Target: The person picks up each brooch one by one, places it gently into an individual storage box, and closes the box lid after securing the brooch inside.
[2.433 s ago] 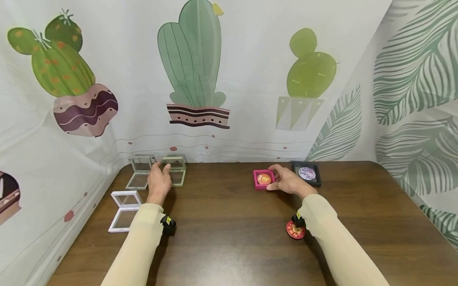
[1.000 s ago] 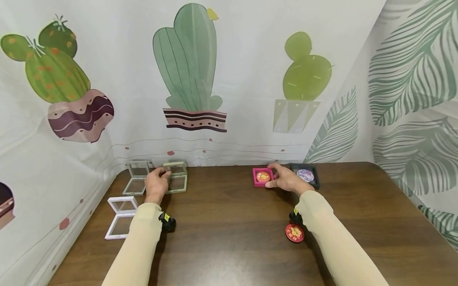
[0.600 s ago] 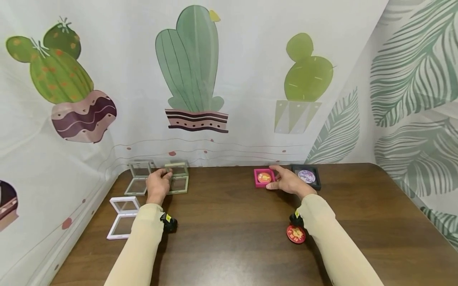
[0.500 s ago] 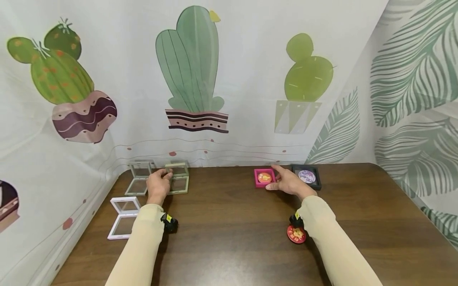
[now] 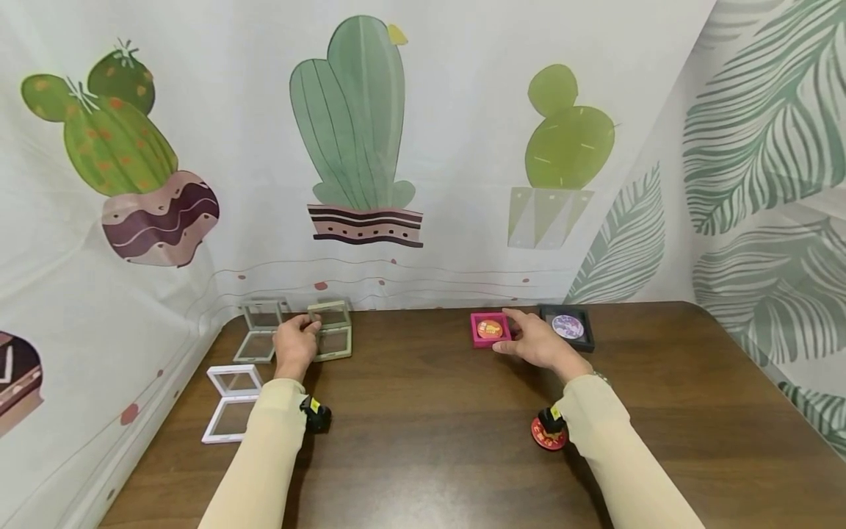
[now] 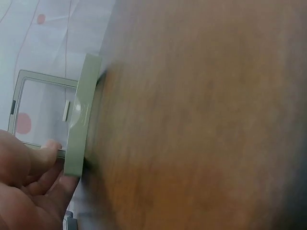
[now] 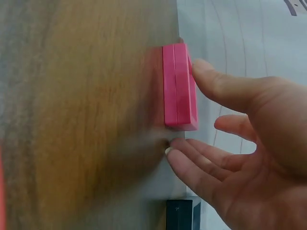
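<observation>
With its thumb and fingers, my left hand [image 5: 295,347] pinches the near side of an opened green display frame [image 5: 335,341]. In the left wrist view, the thumb lies over the clear lid of the green frame [image 6: 82,120] and the other fingers are beside its base. My right hand [image 5: 538,343] is beside a closed pink display frame [image 5: 490,329] that shows an orange-red disc with a gold design. The right wrist view has the thumb close to the top edge of the pink frame [image 7: 179,86], the other fingers loosely spread below it.
At the left are an opened grey frame [image 5: 254,345] and an opened white frame [image 5: 233,419]. A black frame [image 5: 567,328] with a purple disc lies right of the pink one. A red round disc [image 5: 543,439] is partly under the right wrist camera. A patterned cloth hangs behind the table.
The right fingers have loosened and drawn slightly away from the pink frame. The green frame has turned slightly in the left hand. The left hand earlier reached between the grey and green frames.
</observation>
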Motion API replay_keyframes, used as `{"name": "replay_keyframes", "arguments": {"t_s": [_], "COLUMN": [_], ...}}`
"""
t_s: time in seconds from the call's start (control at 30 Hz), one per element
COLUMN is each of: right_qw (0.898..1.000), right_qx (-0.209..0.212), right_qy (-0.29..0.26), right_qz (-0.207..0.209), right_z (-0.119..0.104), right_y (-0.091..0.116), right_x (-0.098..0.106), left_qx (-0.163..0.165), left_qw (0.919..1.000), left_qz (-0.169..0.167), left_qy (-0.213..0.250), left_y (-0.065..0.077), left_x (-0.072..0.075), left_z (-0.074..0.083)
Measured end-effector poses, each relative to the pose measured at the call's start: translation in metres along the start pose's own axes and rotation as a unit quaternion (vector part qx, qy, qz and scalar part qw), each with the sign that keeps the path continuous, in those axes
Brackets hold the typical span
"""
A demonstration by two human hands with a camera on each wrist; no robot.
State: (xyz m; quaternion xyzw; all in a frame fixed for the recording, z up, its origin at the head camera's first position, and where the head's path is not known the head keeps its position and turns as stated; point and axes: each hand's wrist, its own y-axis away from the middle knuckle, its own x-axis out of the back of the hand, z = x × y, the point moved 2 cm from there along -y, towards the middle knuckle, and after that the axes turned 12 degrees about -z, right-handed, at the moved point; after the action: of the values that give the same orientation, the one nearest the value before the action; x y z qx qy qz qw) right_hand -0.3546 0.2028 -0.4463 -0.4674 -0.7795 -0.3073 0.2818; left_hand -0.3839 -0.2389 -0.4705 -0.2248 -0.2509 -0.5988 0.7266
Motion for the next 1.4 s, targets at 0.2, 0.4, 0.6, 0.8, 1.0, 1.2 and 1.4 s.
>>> {"name": "replay_keyframes", "arguments": {"t_s": [0.2, 0.4, 0.6, 0.8, 1.0, 1.2, 1.4], "right_qw": [0.999, 0.997, 0.997, 0.996, 0.994, 0.993, 0.99], "right_qx": [0.024, 0.032, 0.021, 0.011, 0.021, 0.026, 0.009], "right_qy": [-0.019, -0.033, -0.04, -0.045, -0.029, 0.005, 0.053], "right_qz": [0.031, 0.059, 0.069, 0.08, 0.098, 0.112, 0.132], "right_z": [0.001, 0.0, 0.002, 0.002, 0.006, 0.01, 0.011], "right_y": [0.012, 0.023, 0.032, 0.04, 0.047, 0.054, 0.063], "right_x": [-0.001, -0.002, -0.005, -0.007, -0.005, 0.0, 0.005], "left_qx": [0.0, -0.004, -0.003, -0.013, -0.012, -0.008, -0.007], "left_qw": [1.0, 1.0, 1.0, 0.9997, 0.9996, 0.9987, 0.9985], "left_qz": [-0.001, 0.008, 0.008, 0.018, 0.013, 0.014, 0.016], "left_qy": [0.0, 0.002, 0.005, 0.007, 0.02, 0.049, 0.053], "left_y": [0.002, 0.004, 0.007, 0.009, 0.012, 0.015, 0.019], "left_x": [0.0, 0.0, -0.001, -0.003, -0.003, -0.006, -0.007], "left_z": [0.0, 0.001, 0.0, 0.0, 0.001, 0.0, -0.001]}}
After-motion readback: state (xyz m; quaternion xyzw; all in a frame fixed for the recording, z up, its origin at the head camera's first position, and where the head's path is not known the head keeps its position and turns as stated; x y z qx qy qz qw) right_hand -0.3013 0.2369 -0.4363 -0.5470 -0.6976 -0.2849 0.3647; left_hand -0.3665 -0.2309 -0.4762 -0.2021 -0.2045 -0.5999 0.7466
